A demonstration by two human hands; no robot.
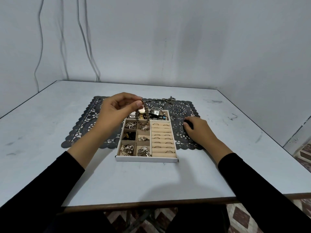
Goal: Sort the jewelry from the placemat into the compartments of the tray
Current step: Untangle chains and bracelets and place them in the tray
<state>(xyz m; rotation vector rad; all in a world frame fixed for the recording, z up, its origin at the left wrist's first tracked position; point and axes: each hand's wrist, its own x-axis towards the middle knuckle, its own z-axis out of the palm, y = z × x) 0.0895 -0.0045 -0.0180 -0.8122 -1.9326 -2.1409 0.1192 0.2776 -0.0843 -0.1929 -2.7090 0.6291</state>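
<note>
While left hand [116, 110] dangles a chain [145, 109], watches [156, 112] crowd the tray [146, 159].

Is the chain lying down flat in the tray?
No, the left hand pinches the chain at the top, so it hangs down over the tray.

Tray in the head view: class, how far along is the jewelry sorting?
Mostly done: the tray holds rings in its roll slots, watches at the far end, and pieces in all six small compartments. In hand: the left hand pinches a linked chain dangling over the tray. Left: a thinner chain lies at the far edge of the placemat. The right hand rests on the placemat, grip unclear.
</note>
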